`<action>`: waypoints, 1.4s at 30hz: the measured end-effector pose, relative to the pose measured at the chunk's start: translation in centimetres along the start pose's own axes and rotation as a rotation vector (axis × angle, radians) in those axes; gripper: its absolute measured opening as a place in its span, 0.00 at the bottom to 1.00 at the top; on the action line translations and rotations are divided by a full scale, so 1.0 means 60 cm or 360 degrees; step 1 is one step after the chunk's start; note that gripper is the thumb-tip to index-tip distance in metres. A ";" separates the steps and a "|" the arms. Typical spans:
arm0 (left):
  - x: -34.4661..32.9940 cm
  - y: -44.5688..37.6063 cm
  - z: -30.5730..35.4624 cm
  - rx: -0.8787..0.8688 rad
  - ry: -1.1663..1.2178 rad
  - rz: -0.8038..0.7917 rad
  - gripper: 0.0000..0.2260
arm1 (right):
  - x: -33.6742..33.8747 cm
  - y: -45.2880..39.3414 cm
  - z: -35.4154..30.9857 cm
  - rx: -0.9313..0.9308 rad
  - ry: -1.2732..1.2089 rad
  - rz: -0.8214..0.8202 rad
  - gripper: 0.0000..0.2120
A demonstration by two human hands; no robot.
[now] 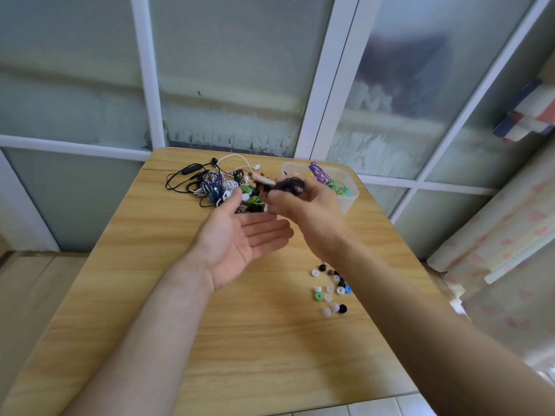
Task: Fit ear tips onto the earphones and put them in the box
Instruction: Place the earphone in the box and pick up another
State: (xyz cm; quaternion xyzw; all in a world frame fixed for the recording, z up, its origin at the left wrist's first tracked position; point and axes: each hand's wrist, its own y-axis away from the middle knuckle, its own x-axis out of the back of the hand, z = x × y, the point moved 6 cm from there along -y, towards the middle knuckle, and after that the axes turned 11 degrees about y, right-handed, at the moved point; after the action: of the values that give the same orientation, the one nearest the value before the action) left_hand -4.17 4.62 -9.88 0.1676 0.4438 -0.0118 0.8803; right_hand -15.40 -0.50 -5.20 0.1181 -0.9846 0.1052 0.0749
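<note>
Pale wood grain covers the table (186, 340), which stands against frosted glass panels (228, 70) in white frames. The right hand (312, 211) is raised over the far middle of the table, its fingers curled round a dark bundled earphone (289, 185); the bundle is blurred, but it reads as a wadded coil of cable whose long axis lies roughly left to right, with a pale end (264, 179) sticking out toward the left, away from the box. The clear plastic box (350, 193) sits at the table's far right corner, just behind and beside that hand, and holds a purple earphone (319, 172) and a green earphone (338, 186), both loosely coiled. The left hand (240, 235) is held palm up with fingers straight and relaxed, gripping nothing, just below and to the left of the right hand; its thumb points toward the far side. Behind it a tangled pile of earphones (216, 186) in black, white, blue and green lies on the far part of the table. Loose ear tips (330, 291), white, black, green and blue, are scattered on the table's right side, partly under the right forearm.
</note>
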 end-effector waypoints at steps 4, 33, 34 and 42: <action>0.000 0.003 -0.010 -0.0047 -0.0007 -0.0037 0.22 | 0.013 0.065 -0.001 0.0443 0.0835 0.0081 0.12; -0.001 0.063 -0.098 -0.0250 -0.0819 0.0022 0.04 | 0.071 0.169 0.063 0.0081 0.0407 0.0018 0.07; 0.003 0.062 -0.093 -0.0308 -0.0766 0.0068 0.05 | 0.070 0.168 0.062 0.0034 0.0312 0.0023 0.07; 0.002 0.063 -0.085 -0.0474 -0.0759 0.0099 0.19 | 0.073 0.171 0.050 0.0100 0.0299 -0.0153 0.08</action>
State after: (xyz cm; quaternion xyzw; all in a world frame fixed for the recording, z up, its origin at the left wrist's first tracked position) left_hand -7.41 9.76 -11.71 0.0423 0.2157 0.0416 0.9746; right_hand -22.51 7.61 -9.30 0.1570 -0.9626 0.1429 0.1681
